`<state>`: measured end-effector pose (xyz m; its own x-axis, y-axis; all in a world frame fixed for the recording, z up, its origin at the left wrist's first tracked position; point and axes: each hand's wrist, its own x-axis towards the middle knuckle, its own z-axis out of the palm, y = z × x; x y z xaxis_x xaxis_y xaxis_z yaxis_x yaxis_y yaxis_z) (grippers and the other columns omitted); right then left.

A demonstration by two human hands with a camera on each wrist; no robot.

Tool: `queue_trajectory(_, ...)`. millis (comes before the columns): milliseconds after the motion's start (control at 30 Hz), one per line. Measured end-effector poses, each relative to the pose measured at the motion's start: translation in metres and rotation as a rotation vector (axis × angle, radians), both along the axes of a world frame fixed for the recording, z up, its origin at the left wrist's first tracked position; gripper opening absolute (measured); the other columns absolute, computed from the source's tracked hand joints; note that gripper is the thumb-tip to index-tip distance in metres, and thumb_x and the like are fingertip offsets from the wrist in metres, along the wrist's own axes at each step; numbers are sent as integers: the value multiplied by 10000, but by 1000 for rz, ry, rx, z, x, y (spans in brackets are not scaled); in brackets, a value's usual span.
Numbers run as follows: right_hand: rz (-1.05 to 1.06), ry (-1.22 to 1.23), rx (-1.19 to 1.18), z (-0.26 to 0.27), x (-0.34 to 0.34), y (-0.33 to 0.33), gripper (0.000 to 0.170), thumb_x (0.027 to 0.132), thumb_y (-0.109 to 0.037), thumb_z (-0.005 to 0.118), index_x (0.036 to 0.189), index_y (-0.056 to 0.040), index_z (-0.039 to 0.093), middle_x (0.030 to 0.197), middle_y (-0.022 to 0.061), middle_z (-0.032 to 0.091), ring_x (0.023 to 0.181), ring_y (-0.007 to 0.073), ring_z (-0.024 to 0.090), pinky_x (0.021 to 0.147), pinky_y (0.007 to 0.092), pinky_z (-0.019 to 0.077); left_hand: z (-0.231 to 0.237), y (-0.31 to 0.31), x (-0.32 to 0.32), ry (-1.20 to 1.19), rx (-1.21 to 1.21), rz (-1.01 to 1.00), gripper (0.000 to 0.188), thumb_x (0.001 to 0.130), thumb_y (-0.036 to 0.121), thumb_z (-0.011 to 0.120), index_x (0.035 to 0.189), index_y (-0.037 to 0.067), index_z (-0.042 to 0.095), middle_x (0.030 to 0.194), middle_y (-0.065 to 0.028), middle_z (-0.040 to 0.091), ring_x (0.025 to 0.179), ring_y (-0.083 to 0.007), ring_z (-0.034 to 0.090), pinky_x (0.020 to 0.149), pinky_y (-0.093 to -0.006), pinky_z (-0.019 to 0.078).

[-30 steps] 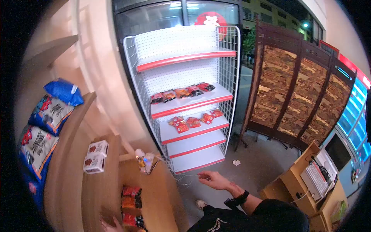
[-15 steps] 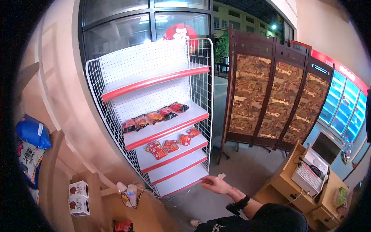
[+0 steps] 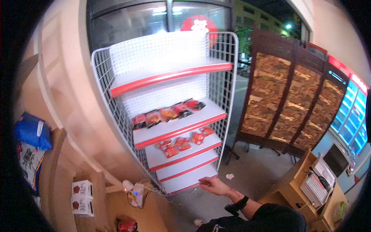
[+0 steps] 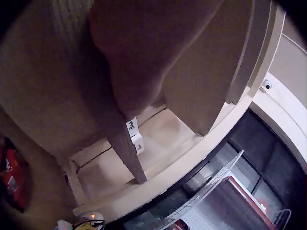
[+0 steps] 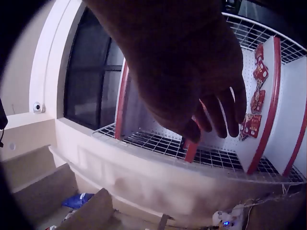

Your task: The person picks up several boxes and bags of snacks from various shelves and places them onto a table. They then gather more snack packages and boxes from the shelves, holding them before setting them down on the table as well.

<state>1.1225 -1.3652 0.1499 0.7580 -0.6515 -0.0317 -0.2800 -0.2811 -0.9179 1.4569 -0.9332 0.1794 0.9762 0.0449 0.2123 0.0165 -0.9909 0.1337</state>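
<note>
My right hand (image 3: 213, 186) hangs in front of the display rack (image 3: 181, 126), its fingers loosely bent and holding nothing. In the right wrist view, that hand (image 5: 192, 86) overlaps the rack, with its fingers apart. The rack's middle shelf carries a row of red and orange snack packets (image 3: 169, 113); flatter red packets (image 3: 183, 143) lie one shelf lower. My left hand (image 4: 139, 57) shows as a dark tapering shape beside a wooden board (image 4: 125, 154), with no object visible in it. A red packet (image 3: 126, 225) lies on the wooden surface at lower left.
Two white boxes (image 3: 82, 198) stand on a wooden ledge, with blue bags (image 3: 34, 130) farther left. Wires and a small lit device (image 3: 135, 195) sit near the rack's foot. A folding screen (image 3: 284, 100) and a desk with a keyboard (image 3: 313, 188) are at right.
The head view has swung upward, so most packets at lower left and the left hand have dropped out of it. The right hand stays loosely bent before the rack.
</note>
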Motion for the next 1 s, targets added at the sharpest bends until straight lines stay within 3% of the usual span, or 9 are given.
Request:
queue_trajectory(33,8,-30,21,-1,8,3,439,935,-290,603,1265,-11,523,1120,151,651,1026,226,634,903,349,504,17,-8,-5,116,-39,23,821,875,732,315,1498,200,259,1531,-182,233,1382,-409,258,1094,-582,247)
queue_trajectory(67,31,28,40,-1,14,1,395,945,-222,594,1273,-15,521,1125,114,639,1026,179,614,884,317,499,29,-14,-9,233,-77,58,831,874,736,308,1513,214,209,1555,-136,203,1395,-399,237,1100,-592,227)
queue_trajectory(133,62,47,56,-9,31,-3,395,941,-220,599,1271,-16,523,1129,112,639,1020,173,612,882,315,497,-83,53,66,-49,423,-254,605,955,502,402,1438,138,388,1495,-171,332,1359,-350,343,1098,-521,274)
queue_trajectory(200,104,37,93,-7,49,-2,392,939,-214,601,1270,-21,524,1142,111,637,1018,170,611,880,316,496,0,-7,8,88,61,45,691,932,555,424,1455,110,349,1512,-159,304,1395,-325,279,1117,-499,245)
queue_trajectory(233,131,26,105,-4,57,0,389,938,-210,603,1270,-23,525,1149,108,636,1016,169,611,880,316,495,10,-13,0,73,14,60,694,926,564,430,1455,122,351,1514,-165,295,1397,-330,271,1118,-503,239)
queue_trajectory(267,139,-61,59,-20,67,-4,394,905,-223,650,1234,-29,557,1043,122,673,949,184,639,837,323,521,10,-15,-2,55,-34,77,698,919,573,435,1454,133,352,1517,-170,286,1400,-336,263,1118,-507,233)
queue_trajectory(467,287,-48,74,-13,119,-11,373,906,-203,649,1226,-31,565,1050,117,673,955,185,641,852,324,514,-7,-10,2,-30,-44,83,726,875,596,488,1422,127,397,1514,-196,274,1410,-332,240,1137,-504,199)
queue_trajectory(667,399,-12,175,-34,163,-16,354,917,-190,634,1224,-25,569,1080,115,664,978,175,628,859,323,503,4,-21,-1,-43,-110,85,710,867,591,503,1406,138,412,1507,-209,277,1420,-328,218,1138,-500,198)
queue_trajectory(1000,627,60,218,-47,230,35,347,917,-175,633,1198,18,572,1080,115,661,991,168,618,870,313,496,5,-22,0,-23,-86,102,741,859,591,504,1410,107,399,1507,-220,268,1420,-337,213,1132,-501,203)
